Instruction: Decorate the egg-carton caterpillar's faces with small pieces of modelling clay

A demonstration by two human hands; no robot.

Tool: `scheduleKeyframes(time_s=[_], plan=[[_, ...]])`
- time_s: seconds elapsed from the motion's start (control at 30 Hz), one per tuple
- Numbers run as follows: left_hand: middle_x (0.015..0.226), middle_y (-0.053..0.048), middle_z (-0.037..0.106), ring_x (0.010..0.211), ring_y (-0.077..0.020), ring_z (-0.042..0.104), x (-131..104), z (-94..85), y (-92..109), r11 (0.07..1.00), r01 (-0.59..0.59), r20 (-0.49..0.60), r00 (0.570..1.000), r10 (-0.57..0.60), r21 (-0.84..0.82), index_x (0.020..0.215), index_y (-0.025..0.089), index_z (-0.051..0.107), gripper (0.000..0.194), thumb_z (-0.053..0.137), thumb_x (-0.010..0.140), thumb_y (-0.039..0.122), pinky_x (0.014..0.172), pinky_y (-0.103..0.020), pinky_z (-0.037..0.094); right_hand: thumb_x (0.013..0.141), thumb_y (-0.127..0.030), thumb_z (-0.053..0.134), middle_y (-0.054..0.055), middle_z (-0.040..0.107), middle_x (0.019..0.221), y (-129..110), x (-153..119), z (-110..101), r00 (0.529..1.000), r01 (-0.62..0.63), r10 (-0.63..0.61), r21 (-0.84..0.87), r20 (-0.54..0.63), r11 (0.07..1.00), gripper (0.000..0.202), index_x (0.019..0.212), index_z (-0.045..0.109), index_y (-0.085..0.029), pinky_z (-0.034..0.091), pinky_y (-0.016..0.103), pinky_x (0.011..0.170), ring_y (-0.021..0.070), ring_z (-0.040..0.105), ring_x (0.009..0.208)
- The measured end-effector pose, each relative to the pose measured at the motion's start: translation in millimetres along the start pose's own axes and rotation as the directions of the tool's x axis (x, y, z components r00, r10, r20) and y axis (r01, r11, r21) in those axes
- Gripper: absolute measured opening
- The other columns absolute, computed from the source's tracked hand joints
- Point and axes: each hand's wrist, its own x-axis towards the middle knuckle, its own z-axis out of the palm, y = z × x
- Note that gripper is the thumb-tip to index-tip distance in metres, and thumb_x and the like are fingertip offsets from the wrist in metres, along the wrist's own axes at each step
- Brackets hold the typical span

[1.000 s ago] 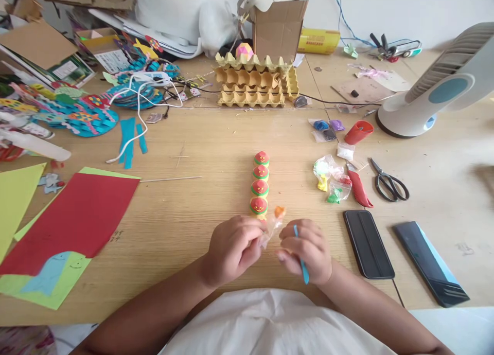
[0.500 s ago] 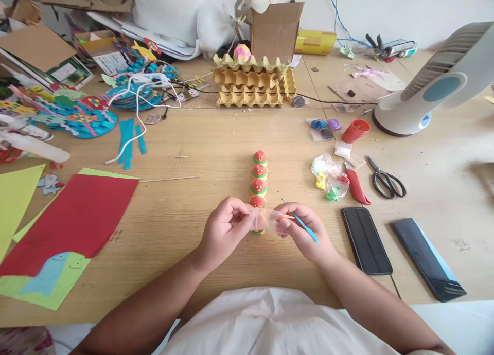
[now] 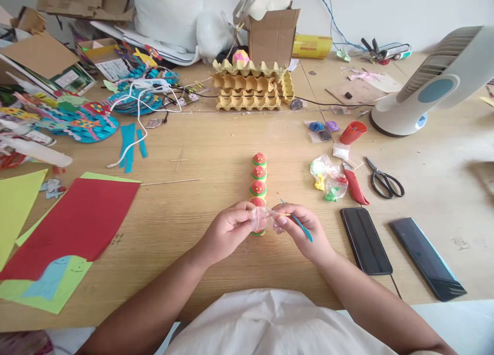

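Both hands pinch a small clear plastic bag (image 3: pixel 261 218) stretched between them, above the near end of a row of small egg-shaped figures (image 3: pixel 258 189). My left hand (image 3: pixel 227 226) is closed on the bag's left side. My right hand (image 3: pixel 299 229) grips its right side, where a bit of orange shows near the thumb. A thin blue modelling tool (image 3: pixel 302 227) also lies across the right hand's fingers. The figures have red tops, green bands and yellow bases, with little faces. The bag and hands partly hide the nearest ones.
Right of the row lie bags of coloured clay (image 3: pixel 328 175), a red cutter (image 3: pixel 355 185), scissors (image 3: pixel 386 180), a phone (image 3: pixel 366 241) and a dark flat slab (image 3: pixel 426 257). A fan (image 3: pixel 428 87) stands behind them. Egg cartons (image 3: pixel 249 85) are at the back, red paper (image 3: pixel 88 216) at left.
The bag looks more gathered between my fingers than before, and the right hand has shifted slightly left with the blue tool. The row of figures stays in place.
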Motion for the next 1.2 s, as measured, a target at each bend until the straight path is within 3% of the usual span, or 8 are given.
scheduleKeyframes(time_s=[0.13, 0.3, 0.37, 0.57, 0.63, 0.83, 0.97, 1.2], plan=[[0.092, -0.006, 0.070, 0.083, -0.0169, 0.070, -1, -1.4, -1, 0.999, 0.009, -0.057, 0.998, -0.007, 0.045, 0.091, 0.022, 0.084, 0.017, 0.073, 0.092, 0.035, 0.071, -0.025, 0.058, 0.101, -0.039, 0.062, 0.003, 0.070, 0.081, -3, 0, 0, 0.997, 0.031, -0.028, -0.045, 0.070, 0.999, 0.023, 0.098, 0.075, -0.021, 0.056, 0.031, 0.070, 0.0152, 0.065, 0.073], [0.074, -0.002, 0.065, 0.062, -0.0100, 0.058, -3, -2.7, -3, 0.924, -0.243, -0.147, 0.944, 0.296, 0.296, 0.081, 0.022, 0.083, 0.019, 0.074, 0.092, 0.034, 0.058, -0.022, 0.048, 0.101, -0.039, 0.062, 0.004, 0.074, 0.083, -2, -1, 0, 0.997, 0.047, -0.039, -0.128, 0.065, 0.991, 0.023, 0.096, 0.075, -0.020, 0.055, 0.029, 0.067, 0.0147, 0.066, 0.070], [0.075, -0.002, 0.065, 0.062, -0.0097, 0.058, -3, -2.7, -2, 0.898, -0.285, -0.145, 0.926, 0.348, 0.335, 0.081, 0.021, 0.082, 0.023, 0.070, 0.095, 0.034, 0.059, -0.022, 0.048, 0.098, -0.040, 0.067, 0.002, 0.073, 0.077, 0, -1, 0, 1.000, 0.003, -0.001, -0.104, 0.019, 0.995, 0.021, 0.091, 0.073, -0.020, 0.055, 0.028, 0.062, 0.0142, 0.065, 0.066], [0.108, -0.007, 0.072, 0.093, -0.0175, 0.072, 0, 3.3, -5, 0.938, -0.236, -0.068, 0.963, 0.260, 0.254, 0.100, 0.026, 0.084, 0.014, 0.071, 0.094, 0.027, 0.078, -0.025, 0.060, 0.094, -0.034, 0.073, 0.001, 0.069, 0.074, 6, 1, -5, 0.999, 0.015, -0.017, -0.069, -0.030, 0.998, 0.019, 0.083, 0.069, -0.020, 0.051, 0.025, 0.060, 0.0120, 0.060, 0.064], [0.104, -0.006, 0.074, 0.090, -0.0164, 0.073, 1, 4.9, -8, 0.953, -0.215, -0.052, 0.972, 0.231, 0.211, 0.099, 0.026, 0.084, 0.015, 0.069, 0.095, 0.024, 0.077, -0.025, 0.061, 0.094, -0.032, 0.072, 0.001, 0.069, 0.076, 8, 2, -5, 0.999, 0.053, -0.052, -0.062, 0.016, 0.997, 0.016, 0.084, 0.069, -0.020, 0.050, 0.025, 0.061, 0.0119, 0.060, 0.065], [0.086, -0.003, 0.074, 0.077, -0.0131, 0.073, 1, 5.3, -9, 0.932, -0.271, -0.098, 0.948, 0.301, 0.241, 0.098, 0.022, 0.082, 0.011, 0.074, 0.092, 0.019, 0.068, -0.020, 0.060, 0.095, -0.026, 0.072, 0.003, 0.070, 0.082, 10, 4, -2, 0.993, 0.082, -0.081, 0.000, 0.090, 0.997, 0.007, 0.091, 0.072, -0.021, 0.053, 0.028, 0.068, 0.0140, 0.064, 0.074], [0.084, -0.003, 0.073, 0.075, -0.0110, 0.072, 2, 6.1, -6, 0.897, -0.295, -0.124, 0.928, 0.351, 0.330, 0.096, 0.021, 0.082, 0.009, 0.076, 0.090, 0.020, 0.069, -0.017, 0.059, 0.094, -0.021, 0.073, 0.002, 0.068, 0.083, 7, 4, -1, 0.988, 0.077, -0.089, 0.092, 0.126, 0.993, 0.006, 0.089, 0.071, -0.023, 0.053, 0.028, 0.069, 0.0140, 0.065, 0.077], [0.085, -0.002, 0.072, 0.077, -0.0112, 0.072, 0, 8.8, -6, 0.873, -0.351, -0.112, 0.906, 0.408, 0.338, 0.099, 0.022, 0.081, 0.011, 0.076, 0.090, 0.018, 0.070, -0.019, 0.059, 0.095, -0.021, 0.072, 0.001, 0.067, 0.082, 3, 3, 1, 0.986, 0.057, -0.078, 0.142, 0.147, 0.988, 0.004, 0.092, 0.073, -0.022, 0.051, 0.029, 0.069, 0.0141, 0.063, 0.078]])
